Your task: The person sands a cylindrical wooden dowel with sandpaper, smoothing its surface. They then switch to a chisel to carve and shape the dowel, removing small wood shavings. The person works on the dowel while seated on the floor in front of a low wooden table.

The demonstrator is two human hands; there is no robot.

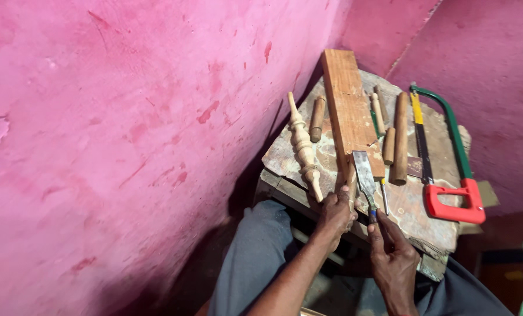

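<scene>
My left hand (335, 212) grips the near end of a long wooden plank (349, 111) that lies on a worn wooden workbench (413, 210). In my right hand (393, 254) is the handle of a flat steel chisel (363, 175), its blade resting along the plank's near end. A pale turned wooden spindle (304, 146) lies just left of the plank, its tip close to my left hand.
A hacksaw (448, 158) with a green frame and red handle lies on the bench's right side. Several wooden dowels (400, 137) and a short handle piece (317, 119) lie beside the plank. Pink walls (127, 146) close in on the left and behind.
</scene>
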